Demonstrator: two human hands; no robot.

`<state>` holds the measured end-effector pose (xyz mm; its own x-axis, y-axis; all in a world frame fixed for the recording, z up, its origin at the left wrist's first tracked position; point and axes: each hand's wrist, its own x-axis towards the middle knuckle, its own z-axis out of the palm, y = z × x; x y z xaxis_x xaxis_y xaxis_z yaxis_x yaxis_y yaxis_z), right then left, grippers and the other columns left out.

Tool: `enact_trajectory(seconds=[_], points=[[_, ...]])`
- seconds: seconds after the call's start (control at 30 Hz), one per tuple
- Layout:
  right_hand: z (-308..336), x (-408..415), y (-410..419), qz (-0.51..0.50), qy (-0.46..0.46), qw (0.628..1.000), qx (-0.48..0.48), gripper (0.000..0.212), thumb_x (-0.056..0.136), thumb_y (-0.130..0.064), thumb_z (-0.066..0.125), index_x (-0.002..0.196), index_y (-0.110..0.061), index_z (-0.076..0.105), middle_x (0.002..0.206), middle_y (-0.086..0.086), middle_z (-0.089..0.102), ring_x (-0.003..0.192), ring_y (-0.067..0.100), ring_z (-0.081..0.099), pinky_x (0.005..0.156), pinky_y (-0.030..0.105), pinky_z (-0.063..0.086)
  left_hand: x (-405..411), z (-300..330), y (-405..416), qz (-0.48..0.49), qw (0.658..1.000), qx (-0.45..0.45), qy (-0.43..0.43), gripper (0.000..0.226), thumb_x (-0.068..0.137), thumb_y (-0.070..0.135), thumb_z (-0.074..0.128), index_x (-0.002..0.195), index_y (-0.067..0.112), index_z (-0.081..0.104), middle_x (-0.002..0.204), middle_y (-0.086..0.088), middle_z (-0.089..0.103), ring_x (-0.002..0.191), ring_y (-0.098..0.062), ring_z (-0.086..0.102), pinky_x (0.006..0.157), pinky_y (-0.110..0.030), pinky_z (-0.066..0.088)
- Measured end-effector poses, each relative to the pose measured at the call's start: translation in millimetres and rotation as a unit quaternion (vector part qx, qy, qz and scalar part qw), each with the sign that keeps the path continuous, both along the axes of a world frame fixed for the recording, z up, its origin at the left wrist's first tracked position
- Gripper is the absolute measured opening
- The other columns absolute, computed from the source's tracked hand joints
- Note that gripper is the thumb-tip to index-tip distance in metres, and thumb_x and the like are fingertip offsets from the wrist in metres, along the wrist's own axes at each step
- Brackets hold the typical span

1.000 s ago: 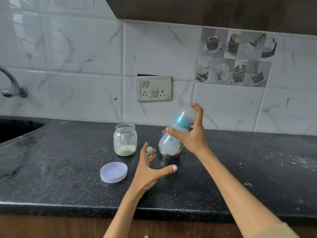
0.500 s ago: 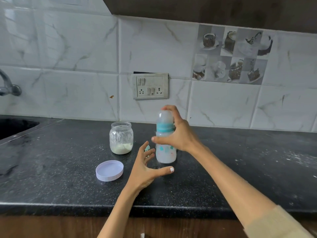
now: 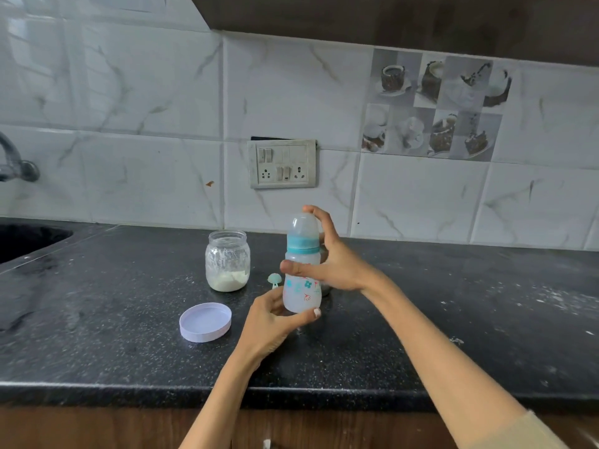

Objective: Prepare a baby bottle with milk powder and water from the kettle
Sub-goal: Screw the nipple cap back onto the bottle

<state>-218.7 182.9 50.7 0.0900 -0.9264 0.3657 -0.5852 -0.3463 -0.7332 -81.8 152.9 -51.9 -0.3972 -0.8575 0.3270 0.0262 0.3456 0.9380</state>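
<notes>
A capped baby bottle (image 3: 302, 288) with a teal ring and milky white contents stands upright above the black counter. My right hand (image 3: 330, 264) grips its middle, thumb across the front and index finger at the clear cap. My left hand (image 3: 270, 322) cups the bottle's base from below, thumb on the front. Left of it stands an open glass jar (image 3: 227, 260) with milk powder at the bottom. Its lilac lid (image 3: 205, 321) lies upside down on the counter. A small teal scoop (image 3: 274, 280) shows beside the bottle. A dark metal vessel behind the bottle is mostly hidden.
The black granite counter (image 3: 453, 319) runs the full width, with white powder specks at the right. A sink (image 3: 29, 238) and tap (image 3: 14, 163) sit at the far left. A switch and socket plate (image 3: 282, 163) is on the tiled wall.
The bottle went from tilted to upright in my right hand. My left hand, open below it before, has risen and now holds the bottle's base.
</notes>
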Motion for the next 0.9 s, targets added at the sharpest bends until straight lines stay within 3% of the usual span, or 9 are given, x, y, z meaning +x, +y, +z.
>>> enact_trajectory(seconds=[0.1, 0.17, 0.27, 0.43, 0.53, 0.63, 0.67, 0.77, 0.9], points=[[7, -26, 6, 0.121, -0.135, 0.975, 0.13, 0.082, 0.087, -0.011, 0.062, 0.139, -0.052, 0.014, 0.137, 0.011, 0.044, 0.124, 0.026, 0.05, 0.097, 0.044, 0.049, 0, 1, 1, -0.013, 1.0, 0.015, -0.003, 0.055, 0.048, 0.045, 0.083, 0.099, 0.026, 0.07, 0.096, 0.008, 0.076, 0.094, -0.009, 0.07, 0.082, -0.025, 0.054], [3, -35, 7, 0.159, -0.154, 0.963, 0.151, 0.092, 0.086, 0.003, 0.058, 0.142, -0.052, 0.009, 0.132, 0.003, 0.048, 0.122, 0.021, 0.052, 0.094, 0.042, 0.051, 0, 2, 3, -0.026, 0.999, 0.018, -0.018, 0.052, 0.049, 0.046, 0.082, 0.097, 0.03, 0.069, 0.095, 0.01, 0.075, 0.093, -0.008, 0.07, 0.078, -0.021, 0.054], [-11, -37, 3, 0.113, -0.108, 0.983, 0.101, 0.109, 0.08, 0.005, 0.067, 0.143, -0.052, -0.003, 0.118, -0.015, 0.05, 0.109, 0.013, 0.061, 0.095, 0.041, 0.051, 0, 3, 4, -0.034, 0.999, 0.021, -0.023, 0.048, 0.052, 0.047, 0.08, 0.096, 0.031, 0.07, 0.095, 0.009, 0.076, 0.093, -0.012, 0.071, 0.081, -0.026, 0.056], [-24, -32, -5, 0.09, -0.122, 0.988, 0.037, 0.103, 0.072, 0.001, 0.077, 0.131, -0.06, 0.018, 0.135, 0.009, 0.042, 0.111, 0.024, 0.06, 0.083, 0.038, 0.058, 0, 0, 2, -0.039, 0.998, 0.011, -0.047, 0.049, 0.06, 0.037, 0.083, 0.105, 0.025, 0.069, 0.1, 0.009, 0.075, 0.097, -0.006, 0.069, 0.096, -0.032, 0.05], [-10, -29, -9, 0.04, -0.121, 0.99, -0.065, 0.091, 0.07, -0.004, 0.079, 0.124, -0.055, 0.027, 0.13, -0.002, 0.04, 0.106, 0.025, 0.056, 0.076, 0.042, 0.059, -1, 1, 0, -0.015, 0.999, 0.017, -0.029, 0.085, 0.046, 0.047, 0.086, 0.124, 0.023, 0.059, 0.112, 0.007, 0.071, 0.11, -0.009, 0.063, 0.098, -0.029, 0.046], [16, -35, -10, -0.005, -0.242, 0.949, -0.201, 0.081, 0.074, -0.003, 0.076, 0.119, -0.052, 0.029, 0.131, 0.004, 0.039, 0.098, 0.019, 0.057, 0.066, 0.036, 0.06, 0, -1, -1, 0.015, 0.998, 0.06, -0.021, 0.134, 0.031, 0.051, 0.088, 0.146, 0.014, 0.031, 0.132, 0.001, 0.058, 0.12, -0.007, 0.054, 0.095, -0.023, 0.04], [23, -36, -8, 0.004, -0.223, 0.952, -0.21, 0.081, 0.074, -0.003, 0.076, 0.117, -0.053, 0.029, 0.129, 0.006, 0.039, 0.098, 0.019, 0.057, 0.067, 0.033, 0.06, 0, -2, -2, 0.017, 0.998, 0.064, -0.016, 0.138, 0.029, 0.051, 0.089, 0.148, 0.014, 0.028, 0.136, -0.001, 0.055, 0.122, -0.007, 0.052, 0.096, -0.023, 0.04], [29, -31, -3, 0.064, 0.0, 0.992, -0.112, 0.083, 0.07, -0.007, 0.08, 0.117, -0.054, 0.03, 0.127, -0.008, 0.039, 0.106, 0.019, 0.055, 0.075, 0.027, 0.057, -1, -4, -3, 0.015, 0.998, 0.059, -0.012, 0.141, 0.029, 0.05, 0.091, 0.149, 0.014, 0.027, 0.141, -0.003, 0.051, 0.124, -0.004, 0.049, 0.097, -0.021, 0.036], [16, -27, -4, 0.027, -0.142, 0.971, -0.188, 0.084, 0.072, -0.002, 0.077, 0.118, -0.051, 0.027, 0.122, -0.006, 0.039, 0.1, 0.021, 0.055, 0.072, 0.032, 0.059, -2, -5, -6, 0.022, 0.998, 0.058, -0.002, 0.139, 0.028, 0.048, 0.091, 0.148, 0.012, 0.029, 0.138, -0.002, 0.053, 0.122, -0.004, 0.05, 0.1, -0.022, 0.036]])
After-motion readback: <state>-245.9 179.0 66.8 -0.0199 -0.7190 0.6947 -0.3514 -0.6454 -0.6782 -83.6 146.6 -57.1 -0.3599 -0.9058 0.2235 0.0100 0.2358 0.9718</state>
